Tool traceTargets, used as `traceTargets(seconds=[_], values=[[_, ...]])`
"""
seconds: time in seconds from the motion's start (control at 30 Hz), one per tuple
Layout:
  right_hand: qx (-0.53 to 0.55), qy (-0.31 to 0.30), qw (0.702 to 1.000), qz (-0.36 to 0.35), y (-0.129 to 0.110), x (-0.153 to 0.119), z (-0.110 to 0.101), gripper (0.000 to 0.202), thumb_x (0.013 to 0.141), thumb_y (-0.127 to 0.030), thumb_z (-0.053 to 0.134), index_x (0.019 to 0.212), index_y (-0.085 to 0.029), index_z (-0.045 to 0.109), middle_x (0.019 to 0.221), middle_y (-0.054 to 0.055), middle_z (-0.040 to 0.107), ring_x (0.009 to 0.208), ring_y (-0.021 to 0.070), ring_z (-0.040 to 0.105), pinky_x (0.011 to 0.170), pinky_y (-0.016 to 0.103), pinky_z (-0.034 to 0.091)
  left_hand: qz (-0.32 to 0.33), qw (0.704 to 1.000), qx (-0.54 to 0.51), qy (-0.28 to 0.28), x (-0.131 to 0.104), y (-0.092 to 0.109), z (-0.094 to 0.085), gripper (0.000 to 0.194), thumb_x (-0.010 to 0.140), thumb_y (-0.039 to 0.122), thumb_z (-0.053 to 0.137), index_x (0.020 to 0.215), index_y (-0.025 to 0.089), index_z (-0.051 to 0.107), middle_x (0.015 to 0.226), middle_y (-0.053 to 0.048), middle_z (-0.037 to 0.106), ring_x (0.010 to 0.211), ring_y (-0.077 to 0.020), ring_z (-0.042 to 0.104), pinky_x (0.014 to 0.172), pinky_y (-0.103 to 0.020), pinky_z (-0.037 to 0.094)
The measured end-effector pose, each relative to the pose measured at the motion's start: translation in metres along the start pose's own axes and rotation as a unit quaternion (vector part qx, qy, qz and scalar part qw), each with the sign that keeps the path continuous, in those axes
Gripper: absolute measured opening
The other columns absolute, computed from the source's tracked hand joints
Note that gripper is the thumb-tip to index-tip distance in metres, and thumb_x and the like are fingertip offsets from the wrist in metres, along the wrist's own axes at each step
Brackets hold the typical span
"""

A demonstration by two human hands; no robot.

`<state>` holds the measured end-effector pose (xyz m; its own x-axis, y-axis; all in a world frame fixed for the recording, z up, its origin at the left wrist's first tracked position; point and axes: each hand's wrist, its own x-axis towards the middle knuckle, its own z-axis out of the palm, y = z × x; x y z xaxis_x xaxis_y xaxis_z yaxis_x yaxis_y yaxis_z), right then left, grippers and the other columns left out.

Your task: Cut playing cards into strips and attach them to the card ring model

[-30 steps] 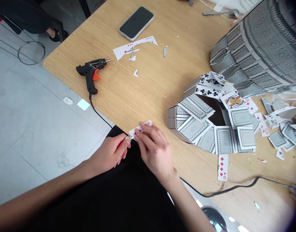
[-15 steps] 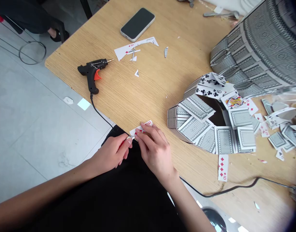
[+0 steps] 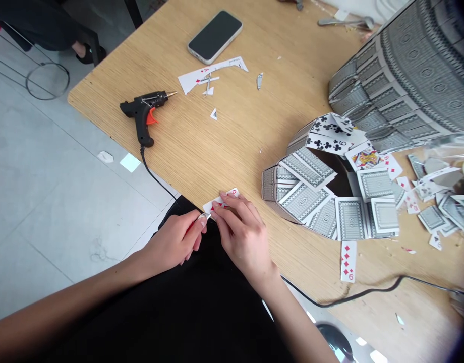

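Observation:
A red diamond playing card (image 3: 209, 206) lies at the near table edge, partly covered by my right hand (image 3: 242, 229). The fingers of that hand are bent together over the card and hold it against the edge. My left hand (image 3: 184, 236) is closed in a pinch beside it. From its fingertips a small, thin, pale piece (image 3: 205, 216) pokes out, touching the card's near side; its kind is hard to make out. To the right stands a hollow form built of playing cards (image 3: 303, 201), with loose cards lapped over its top around a dark opening.
A black glue gun (image 3: 143, 116) lies at the left, its cord dropping over the edge. Beyond are a phone (image 3: 216, 36) and card scraps (image 3: 213, 74). A large card-covered structure (image 3: 402, 80) stands back right, near loose cards (image 3: 432, 218). A black cable (image 3: 368, 296) crosses the near right.
The view has shifted very slightly. Both hands keep their places at the playing card, with almost no movement visible.

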<state>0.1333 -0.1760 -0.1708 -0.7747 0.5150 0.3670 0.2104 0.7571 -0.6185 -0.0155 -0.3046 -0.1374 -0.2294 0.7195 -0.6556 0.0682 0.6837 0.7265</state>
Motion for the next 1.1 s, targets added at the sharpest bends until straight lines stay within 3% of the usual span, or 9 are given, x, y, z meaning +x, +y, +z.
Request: traceTargets(seconds=[0.8, 1.1], values=[[0.012, -0.026, 1.000, 0.011, 0.001, -0.002, -0.005, 0.021, 0.104, -0.014, 0.069, 0.121, -0.016, 0.080, 0.133, 0.012, 0.077, 0.123, 0.0260, 0.072, 0.116, 0.047, 0.058, -0.006, 1.000, -0.023, -0.009, 0.002, 0.002, 0.001, 0.042, 0.113, 0.054, 0.041, 0.090, 0.022, 0.056, 0.067, 0.003, 0.062, 0.044, -0.0098, 0.054, 0.039, -0.021, 0.045], [-0.037, -0.098, 0.994, -0.024, 0.000, -0.013, -0.018, 0.046, 0.104, -0.004, 0.056, 0.146, -0.017, 0.069, 0.151, 0.013, 0.070, 0.130, 0.0285, 0.068, 0.105, 0.047, 0.061, -0.011, 0.999, -0.046, -0.004, 0.000, -0.003, -0.001, 0.045, 0.112, 0.058, 0.044, 0.092, 0.021, 0.059, 0.068, 0.002, 0.063, 0.044, -0.0101, 0.055, 0.039, -0.021, 0.045]])
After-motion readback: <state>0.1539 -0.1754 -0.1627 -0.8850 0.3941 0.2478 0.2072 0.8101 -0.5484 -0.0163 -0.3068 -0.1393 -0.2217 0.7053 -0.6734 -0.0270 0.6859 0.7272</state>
